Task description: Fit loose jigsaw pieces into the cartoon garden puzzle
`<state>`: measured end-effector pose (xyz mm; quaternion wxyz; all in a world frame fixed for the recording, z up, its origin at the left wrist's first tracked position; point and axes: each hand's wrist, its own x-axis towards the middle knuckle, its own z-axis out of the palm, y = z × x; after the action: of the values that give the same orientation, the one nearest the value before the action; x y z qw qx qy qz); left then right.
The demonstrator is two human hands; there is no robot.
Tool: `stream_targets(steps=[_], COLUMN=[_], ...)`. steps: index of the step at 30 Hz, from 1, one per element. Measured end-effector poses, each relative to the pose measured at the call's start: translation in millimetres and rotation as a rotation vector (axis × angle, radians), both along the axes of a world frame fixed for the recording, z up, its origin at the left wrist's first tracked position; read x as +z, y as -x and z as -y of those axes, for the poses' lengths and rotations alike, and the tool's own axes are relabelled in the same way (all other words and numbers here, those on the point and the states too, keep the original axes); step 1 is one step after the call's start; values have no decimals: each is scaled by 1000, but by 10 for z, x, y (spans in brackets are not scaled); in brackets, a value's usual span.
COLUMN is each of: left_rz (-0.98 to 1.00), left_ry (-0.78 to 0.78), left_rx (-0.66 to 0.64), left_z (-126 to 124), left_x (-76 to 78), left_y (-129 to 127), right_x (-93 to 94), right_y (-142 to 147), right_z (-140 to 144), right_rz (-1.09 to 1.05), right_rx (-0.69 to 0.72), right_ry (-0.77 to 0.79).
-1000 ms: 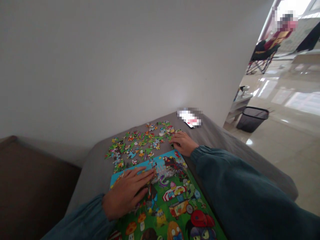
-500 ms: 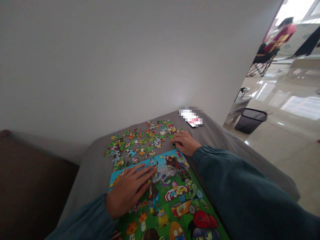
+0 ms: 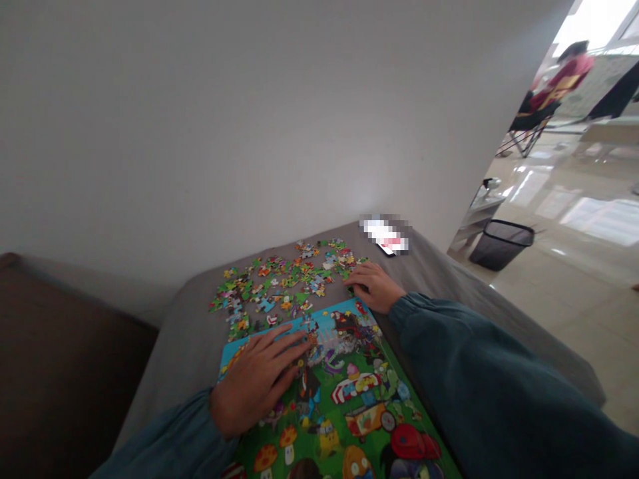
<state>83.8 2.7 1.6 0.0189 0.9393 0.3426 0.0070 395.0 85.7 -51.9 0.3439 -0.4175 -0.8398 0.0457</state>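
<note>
Left hand point(image 3: 259, 382) lies flat, fingers spread, pinning the jigsaw board point(image 3: 344, 399) on the grey cushion point(image 3: 190, 339). Right hand point(image 3: 377, 286) curled, fingertips down among loose puzzle pieces point(image 3: 284, 283) just beyond the board; grip unclear.

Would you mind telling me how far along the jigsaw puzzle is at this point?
Most of the puzzle board looks filled with picture. In hand: the left hand lies flat on the board's upper left part, and the right hand rests at the edge of the loose pieces. Left: that scattered pile on the grey cushion remains unplaced.
</note>
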Motion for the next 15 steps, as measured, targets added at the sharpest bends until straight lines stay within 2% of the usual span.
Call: stream_targets(steps=[5, 15], left_rz=[13, 117], left_ry=[-5, -129], left_rx=[-32, 87], left_z=[-1, -124], left_x=[-11, -9], left_y=[6, 181], right_x=[21, 27], right_y=[8, 13], right_z=[2, 15], right_rz=[9, -16], right_rx=[-16, -53], right_ry=[10, 35])
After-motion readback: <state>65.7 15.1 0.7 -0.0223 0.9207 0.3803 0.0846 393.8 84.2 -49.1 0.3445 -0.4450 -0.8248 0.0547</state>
